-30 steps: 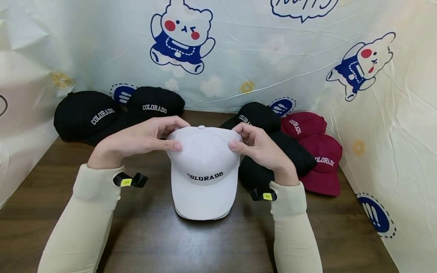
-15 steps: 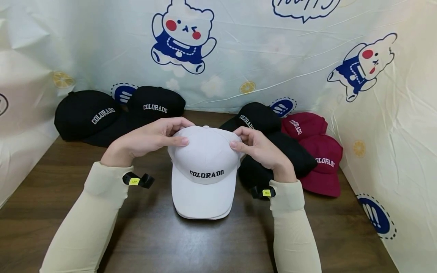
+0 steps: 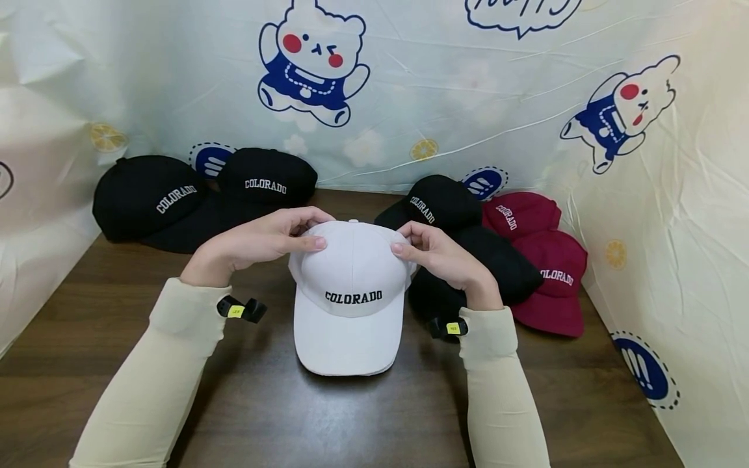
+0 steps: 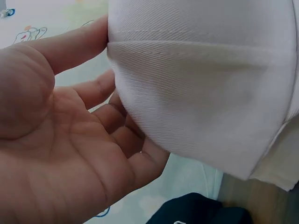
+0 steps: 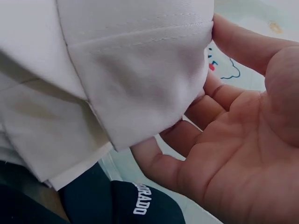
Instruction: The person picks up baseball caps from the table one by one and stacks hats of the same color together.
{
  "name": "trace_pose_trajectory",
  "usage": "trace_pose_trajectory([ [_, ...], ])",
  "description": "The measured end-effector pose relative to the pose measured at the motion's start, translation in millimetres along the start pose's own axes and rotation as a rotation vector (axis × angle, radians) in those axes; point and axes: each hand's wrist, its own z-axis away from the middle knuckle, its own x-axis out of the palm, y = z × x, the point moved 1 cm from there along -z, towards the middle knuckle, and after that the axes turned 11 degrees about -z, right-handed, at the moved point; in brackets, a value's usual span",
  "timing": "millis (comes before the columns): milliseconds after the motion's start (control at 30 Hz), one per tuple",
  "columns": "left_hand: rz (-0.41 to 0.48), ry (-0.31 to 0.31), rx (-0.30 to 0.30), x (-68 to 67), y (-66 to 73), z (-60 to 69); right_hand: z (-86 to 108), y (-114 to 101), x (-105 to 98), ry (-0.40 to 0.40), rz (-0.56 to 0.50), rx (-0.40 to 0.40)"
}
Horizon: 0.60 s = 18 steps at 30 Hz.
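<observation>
A white cap (image 3: 353,270) lettered COLORADO stands crown up at the middle of the table, its brim towards me. My left hand (image 3: 257,244) pinches the crown's left side, thumb in front and fingers behind. On the right side, my right hand (image 3: 447,257) grips the crown the same way. The left wrist view shows the thumb on the white cloth (image 4: 196,93) and curled fingers behind it. Below the cap's lower edge, the right wrist view shows more white cloth (image 5: 51,126), apparently a second white cap underneath. Most of that lower piece is hidden.
Two black caps (image 3: 149,195) sit at the back left. More black caps (image 3: 447,201) lie behind my right hand, beside two dark red caps (image 3: 550,273). A printed sheet (image 3: 409,78) hangs around the wooden table (image 3: 328,422).
My left hand has shifted a little to the right along the crown. Both hands are slightly lower, and the white cap now sits lower and straighter, its lower brim edge barely showing.
</observation>
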Motion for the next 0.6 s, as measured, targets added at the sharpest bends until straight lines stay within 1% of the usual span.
trace_pose_trajectory([
  [167, -0.073, -0.005, -0.031, 3.3, -2.4, -2.6, -2.2, 7.9, 0.1, 0.012, 0.049, 0.03],
  [267, -0.092, -0.007, -0.05, 5.4, -4.3, -4.0, -4.2, 12.2, -0.3, 0.014, 0.071, 0.039],
  [433, -0.093, -0.004, -0.068, 6.8, -5.6, -5.1, -6.2, 14.6, -0.1, 0.026, 0.083, 0.064],
  [600, -0.156, -0.006, -0.083, 5.1, -8.5, -4.3, -6.4, 14.2, 1.4, 0.044, 0.113, 0.093],
])
